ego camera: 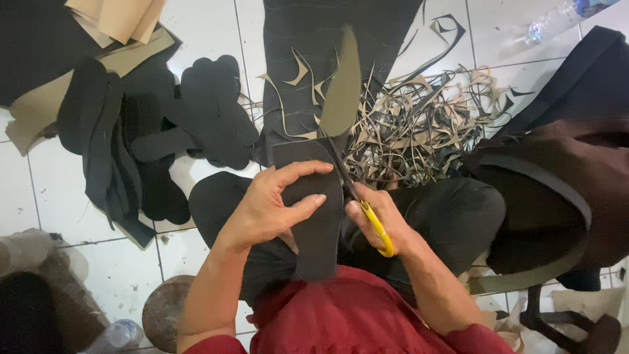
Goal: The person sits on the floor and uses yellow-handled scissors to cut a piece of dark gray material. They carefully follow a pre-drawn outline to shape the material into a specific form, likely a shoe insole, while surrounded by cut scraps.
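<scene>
- Head view looks straight down at a seated person in a red top, cutting sheet material over their lap.
- Their left hand [272, 206] pinches a dark grey, sole-shaped piece of foam or rubber sheet [314, 216], thumb on top and fingers curled over its left edge, holding it flat above the knees.
- Their right hand [380, 223] is closed through the yellow handles of a pair of scissors [350, 193]; the dark blades run up along the piece's right edge.
- A curved olive-tan offcut strip [342, 85] stands up from the cut line beyond the blades, apparently still attached, though the join is hard to see.
- Judged step: trimming the outline, part-way round the right side.
- Continuing would call for turning the piece with the left hand so the blades follow the curve.
- A stack of cut black sole shapes [196, 111] lies on the white tiled floor [196, 33] to the left; a tangle of thin tan and black trimmings [419, 124] lies to the right.
</scene>
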